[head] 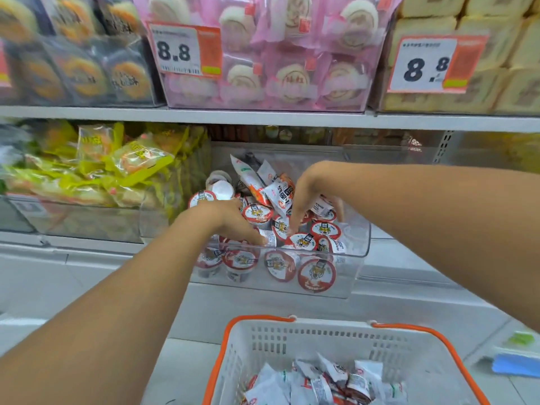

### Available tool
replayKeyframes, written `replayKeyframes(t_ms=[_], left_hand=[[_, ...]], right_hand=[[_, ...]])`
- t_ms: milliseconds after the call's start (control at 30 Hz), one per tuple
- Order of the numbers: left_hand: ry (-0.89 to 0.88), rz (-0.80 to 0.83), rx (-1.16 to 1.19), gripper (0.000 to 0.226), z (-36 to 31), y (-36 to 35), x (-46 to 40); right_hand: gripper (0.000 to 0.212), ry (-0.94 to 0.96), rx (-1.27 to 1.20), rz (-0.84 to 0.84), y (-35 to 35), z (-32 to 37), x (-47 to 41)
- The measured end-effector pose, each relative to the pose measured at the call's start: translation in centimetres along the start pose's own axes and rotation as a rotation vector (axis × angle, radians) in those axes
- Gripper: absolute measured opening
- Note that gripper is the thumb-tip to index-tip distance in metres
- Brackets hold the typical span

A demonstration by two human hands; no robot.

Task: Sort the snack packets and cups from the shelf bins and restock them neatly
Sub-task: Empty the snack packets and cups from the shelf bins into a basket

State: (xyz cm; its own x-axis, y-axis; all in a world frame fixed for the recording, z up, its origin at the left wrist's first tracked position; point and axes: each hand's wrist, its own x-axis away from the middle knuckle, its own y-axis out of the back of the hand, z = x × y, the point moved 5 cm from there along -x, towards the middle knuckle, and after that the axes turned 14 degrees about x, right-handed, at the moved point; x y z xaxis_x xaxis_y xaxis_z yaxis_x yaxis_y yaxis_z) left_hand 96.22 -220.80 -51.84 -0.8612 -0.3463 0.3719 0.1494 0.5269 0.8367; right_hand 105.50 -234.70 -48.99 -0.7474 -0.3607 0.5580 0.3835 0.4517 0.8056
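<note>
head view: looks forward and down at a store shelf, both bare forearms reaching into one bin.
clear bin (355, 252): transparent plastic, on the lower shelf, centre of frame; its front wall shows cups stacked behind it.
cups (317, 274): small round tubs with red-and-white foil lids printed with a tiger face and dark characters; the characters are too blurred to read. they fill the front and middle of the clear bin, some upright, some tipped on their sides.
snack packets (274, 191): white and red pouches heaped at the back of the clear bin, on top of the cups; print not legible.
left hand (233, 222): palm down inside the clear bin, fingers bent onto the cups at the front left; whether one cup is actually gripped cannot be told.
right hand (309, 197): arched over the middle of the clear bin, fingertips pressing down among cups and packets; no clear grasp can be told.
basket (254, 340): white slotted plastic with orange handles, below the shelf at bottom centre.
basket packets (327, 378): loose white and red pouches lying in the basket bottom.
left price tag (182, 49): white and orange, reads "8.8", on the pink bin of the upper shelf.
right price tag (432, 64): white and orange, reads "8.8", on the upper right bin.
yellow packets (117, 165): clear-and-yellow wrappers in the bin just left of the clear bin.
</note>
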Motion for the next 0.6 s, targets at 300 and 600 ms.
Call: replayKeyframes(t_ms=[300, 600], left_hand=[[-0.088, -0.024, 0.054, 0.104, 0.1, -0.4, -1.8], [-0.127, -0.122, 0.429, 0.046, 0.4, 0.3, -1.2]], right_hand=[[0.090, -0.041, -0.020, 0.034, -0.2, 0.2, -1.7], [0.098, 0.034, 0.121, -0.040, -0.1, 2.4, -2.0]])
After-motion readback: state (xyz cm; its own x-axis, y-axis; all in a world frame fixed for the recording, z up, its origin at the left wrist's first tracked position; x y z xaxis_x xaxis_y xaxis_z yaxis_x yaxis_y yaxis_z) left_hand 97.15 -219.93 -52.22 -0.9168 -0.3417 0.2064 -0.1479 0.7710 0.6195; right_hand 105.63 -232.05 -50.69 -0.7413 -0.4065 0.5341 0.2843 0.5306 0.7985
